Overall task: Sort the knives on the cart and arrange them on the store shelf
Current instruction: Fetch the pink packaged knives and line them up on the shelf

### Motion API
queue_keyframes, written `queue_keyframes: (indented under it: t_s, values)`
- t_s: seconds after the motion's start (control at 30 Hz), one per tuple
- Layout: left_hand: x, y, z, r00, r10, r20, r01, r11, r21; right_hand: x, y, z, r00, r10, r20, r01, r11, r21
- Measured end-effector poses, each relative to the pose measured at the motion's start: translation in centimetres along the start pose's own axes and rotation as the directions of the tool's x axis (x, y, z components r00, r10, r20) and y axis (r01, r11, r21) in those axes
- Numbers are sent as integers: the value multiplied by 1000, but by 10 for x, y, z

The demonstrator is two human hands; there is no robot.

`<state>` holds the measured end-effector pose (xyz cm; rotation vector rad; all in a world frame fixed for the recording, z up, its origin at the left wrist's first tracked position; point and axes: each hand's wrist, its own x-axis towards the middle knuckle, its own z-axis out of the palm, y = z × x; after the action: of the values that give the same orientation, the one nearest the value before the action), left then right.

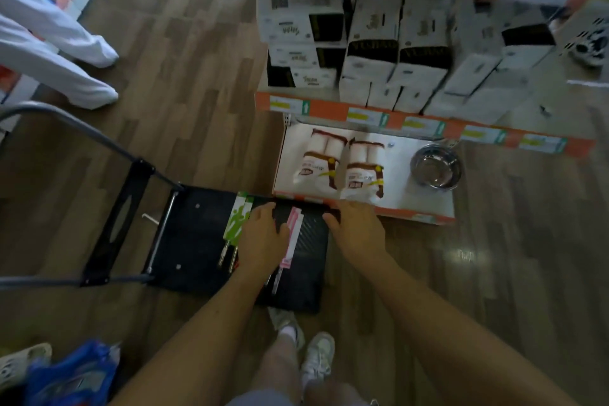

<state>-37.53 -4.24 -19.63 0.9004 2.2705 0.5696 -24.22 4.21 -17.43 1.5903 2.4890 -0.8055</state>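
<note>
Knives in green card sleeves (238,221) and knives in pink card sleeves (290,242) lie on the black flat cart deck (194,234), just near of the low white shelf (397,181). Left hand (263,234) rests flat between them, fingers straight. Right hand (357,229) is at the deck's far right corner; I cannot tell its finger curl.

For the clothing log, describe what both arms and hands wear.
The left hand and right hand are ungloved; the left arm and right arm are bare, no sleeve in view. No watch, ring or band shows in this blurred picture.
</note>
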Motion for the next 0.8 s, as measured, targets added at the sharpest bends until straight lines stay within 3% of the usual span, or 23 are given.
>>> queue_keyframes:
  t_s: [0.17, 0.3, 0.8]
  values:
    - [11, -25, 33, 997, 75, 15, -76, 993, 91, -1, 6, 42, 997, -15, 81, 21, 997, -79]
    - [34, -66, 64, 998, 38, 47, -42, 995, 96, 6, 22, 101, 992, 4, 128, 6, 997, -83]
    - [136, -287, 249, 992, 39, 121, -52, 993, 105, 91, 100, 393, 992, 10, 127, 2, 996, -94]
